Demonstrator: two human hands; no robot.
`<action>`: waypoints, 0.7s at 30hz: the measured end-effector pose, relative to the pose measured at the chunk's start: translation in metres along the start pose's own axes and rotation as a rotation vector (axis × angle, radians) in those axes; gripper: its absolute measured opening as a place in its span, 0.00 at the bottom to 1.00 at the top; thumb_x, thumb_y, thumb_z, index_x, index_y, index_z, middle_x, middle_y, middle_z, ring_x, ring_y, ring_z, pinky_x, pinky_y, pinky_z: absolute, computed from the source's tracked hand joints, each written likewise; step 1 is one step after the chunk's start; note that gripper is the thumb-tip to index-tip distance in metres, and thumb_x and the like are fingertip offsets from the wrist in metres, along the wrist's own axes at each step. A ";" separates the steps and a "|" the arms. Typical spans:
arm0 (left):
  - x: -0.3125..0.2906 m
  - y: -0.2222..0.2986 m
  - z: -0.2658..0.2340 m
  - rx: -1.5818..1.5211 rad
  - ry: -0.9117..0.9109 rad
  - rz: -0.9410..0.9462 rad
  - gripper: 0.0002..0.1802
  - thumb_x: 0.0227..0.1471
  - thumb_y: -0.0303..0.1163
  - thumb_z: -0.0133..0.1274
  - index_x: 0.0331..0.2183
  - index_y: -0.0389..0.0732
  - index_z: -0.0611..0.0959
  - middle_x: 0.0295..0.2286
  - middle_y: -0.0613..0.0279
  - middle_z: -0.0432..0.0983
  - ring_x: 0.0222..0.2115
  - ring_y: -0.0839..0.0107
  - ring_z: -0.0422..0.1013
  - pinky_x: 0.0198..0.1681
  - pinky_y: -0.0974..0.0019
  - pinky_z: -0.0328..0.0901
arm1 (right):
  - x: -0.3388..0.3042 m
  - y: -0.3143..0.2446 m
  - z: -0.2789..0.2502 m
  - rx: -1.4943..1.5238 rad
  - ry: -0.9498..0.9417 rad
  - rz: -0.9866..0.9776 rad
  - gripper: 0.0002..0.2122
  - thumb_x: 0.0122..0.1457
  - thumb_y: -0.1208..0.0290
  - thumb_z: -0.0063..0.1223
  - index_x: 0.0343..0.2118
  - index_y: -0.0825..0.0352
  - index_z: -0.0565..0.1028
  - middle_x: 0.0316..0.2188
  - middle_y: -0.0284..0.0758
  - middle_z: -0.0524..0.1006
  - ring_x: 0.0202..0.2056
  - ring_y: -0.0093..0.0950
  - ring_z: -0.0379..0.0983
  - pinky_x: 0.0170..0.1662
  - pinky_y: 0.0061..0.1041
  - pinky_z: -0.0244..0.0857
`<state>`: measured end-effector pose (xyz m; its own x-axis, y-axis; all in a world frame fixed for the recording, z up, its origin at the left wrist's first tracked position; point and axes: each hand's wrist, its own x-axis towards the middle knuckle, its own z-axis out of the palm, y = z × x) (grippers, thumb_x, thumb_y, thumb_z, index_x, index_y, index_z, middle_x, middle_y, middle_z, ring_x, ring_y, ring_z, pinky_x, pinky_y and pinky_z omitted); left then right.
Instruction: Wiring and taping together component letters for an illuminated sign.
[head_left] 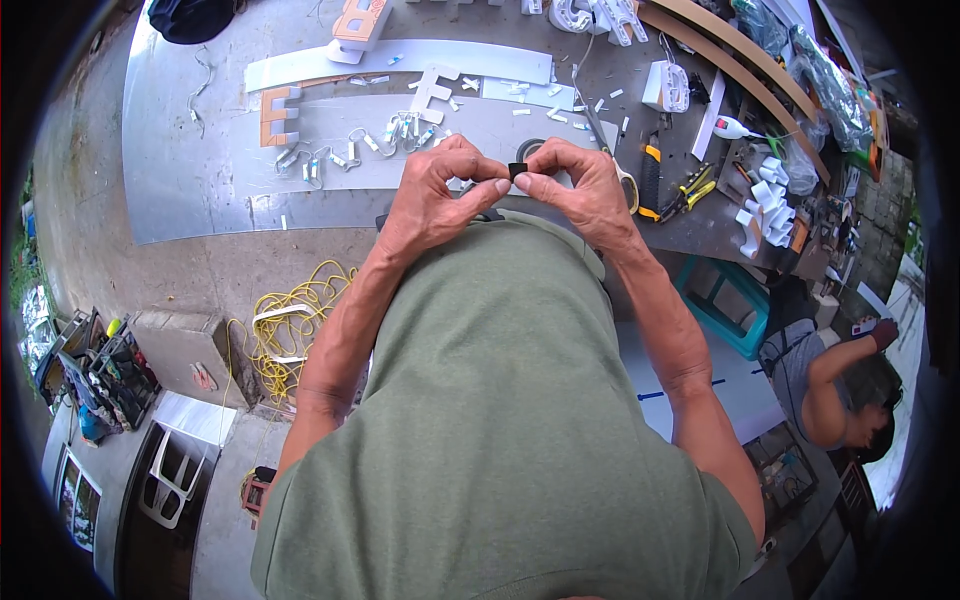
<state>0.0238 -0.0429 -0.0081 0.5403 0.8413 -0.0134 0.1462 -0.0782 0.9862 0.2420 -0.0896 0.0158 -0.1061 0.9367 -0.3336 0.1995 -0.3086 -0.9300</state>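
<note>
Both hands meet over the near edge of a metal-topped workbench point(190, 150). Between thumb and fingers, my left hand point(432, 195) and my right hand point(592, 190) pinch a small flat black piece point(516, 170); its material cannot be told. Just behind the fingers, a dark ring-shaped roll point(530, 148) is partly hidden by my right hand. Beyond my left hand lies a wired string of small white light modules point(372, 143), close to a white letter E shell point(434, 95). An E with an orange-brown face point(280, 116) stands farther left.
Scissors point(629, 190), a yellow-black handled tool point(650, 178), yellow-handled pliers point(697, 192) and a white bottle point(733, 128) lie to the right. A teal stool point(730, 325) stands below the bench, near another person point(820, 385). Yellow cord point(285, 330) is heaped on the left floor.
</note>
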 end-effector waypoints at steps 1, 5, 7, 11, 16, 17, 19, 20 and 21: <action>0.001 0.004 -0.002 -0.001 -0.039 -0.064 0.06 0.47 0.27 0.66 0.31 0.38 0.89 0.23 0.64 0.80 0.28 0.74 0.71 0.33 0.67 0.65 | 0.000 0.001 0.000 0.000 0.000 0.001 0.09 0.55 0.69 0.67 0.32 0.69 0.82 0.27 0.31 0.79 0.32 0.21 0.73 0.41 0.25 0.67; 0.003 0.004 0.000 -0.008 -0.082 -0.195 0.07 0.50 0.30 0.66 0.31 0.37 0.89 0.24 0.64 0.80 0.29 0.76 0.71 0.36 0.67 0.66 | -0.002 0.001 0.002 -0.045 0.012 0.030 0.10 0.56 0.68 0.66 0.32 0.70 0.80 0.27 0.32 0.79 0.33 0.23 0.73 0.42 0.25 0.67; 0.004 0.002 -0.003 -0.097 -0.086 -0.265 0.08 0.50 0.30 0.66 0.30 0.36 0.88 0.24 0.64 0.80 0.29 0.76 0.72 0.36 0.68 0.66 | -0.003 0.000 0.005 -0.099 0.027 0.011 0.10 0.56 0.68 0.66 0.32 0.69 0.80 0.28 0.32 0.79 0.33 0.24 0.74 0.42 0.25 0.67; 0.004 0.001 -0.004 -0.380 -0.036 -0.429 0.09 0.51 0.30 0.65 0.30 0.33 0.88 0.25 0.63 0.81 0.29 0.77 0.73 0.37 0.70 0.67 | -0.004 -0.005 0.014 -0.217 0.168 -0.168 0.09 0.54 0.71 0.68 0.33 0.67 0.79 0.30 0.33 0.78 0.36 0.27 0.74 0.41 0.28 0.69; 0.007 0.004 -0.008 -0.421 -0.022 -0.475 0.08 0.51 0.30 0.65 0.30 0.34 0.88 0.25 0.62 0.81 0.28 0.76 0.74 0.37 0.70 0.67 | 0.002 -0.003 0.010 -0.323 0.249 -0.472 0.11 0.50 0.76 0.69 0.36 0.65 0.79 0.31 0.32 0.78 0.36 0.30 0.75 0.41 0.32 0.68; 0.008 0.005 -0.008 -0.442 -0.017 -0.478 0.08 0.51 0.30 0.65 0.30 0.34 0.88 0.25 0.62 0.81 0.28 0.76 0.74 0.37 0.70 0.67 | 0.004 -0.003 0.010 -0.389 0.249 -0.571 0.11 0.50 0.77 0.69 0.36 0.64 0.79 0.31 0.32 0.78 0.35 0.30 0.75 0.40 0.32 0.67; 0.008 0.006 -0.008 -0.454 -0.020 -0.481 0.08 0.51 0.30 0.65 0.30 0.34 0.88 0.25 0.62 0.81 0.28 0.76 0.74 0.37 0.70 0.67 | 0.004 -0.005 0.010 -0.456 0.246 -0.671 0.11 0.50 0.78 0.68 0.36 0.63 0.79 0.31 0.31 0.78 0.35 0.31 0.75 0.39 0.32 0.66; 0.009 0.006 -0.008 -0.467 -0.024 -0.484 0.08 0.51 0.30 0.65 0.30 0.34 0.88 0.26 0.62 0.81 0.28 0.76 0.74 0.37 0.70 0.67 | 0.004 -0.008 0.010 -0.489 0.223 -0.686 0.11 0.50 0.80 0.68 0.36 0.65 0.80 0.31 0.33 0.79 0.35 0.31 0.75 0.39 0.31 0.68; 0.009 0.005 -0.008 -0.466 -0.022 -0.483 0.08 0.51 0.30 0.65 0.30 0.34 0.88 0.26 0.62 0.81 0.28 0.76 0.74 0.37 0.70 0.67 | 0.005 -0.009 0.011 -0.522 0.201 -0.702 0.11 0.49 0.81 0.68 0.36 0.66 0.80 0.31 0.34 0.79 0.34 0.31 0.76 0.38 0.30 0.69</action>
<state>0.0222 -0.0315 -0.0021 0.5215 0.7124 -0.4697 0.0055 0.5476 0.8367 0.2288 -0.0843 0.0210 -0.2080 0.9078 0.3642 0.5757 0.4147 -0.7047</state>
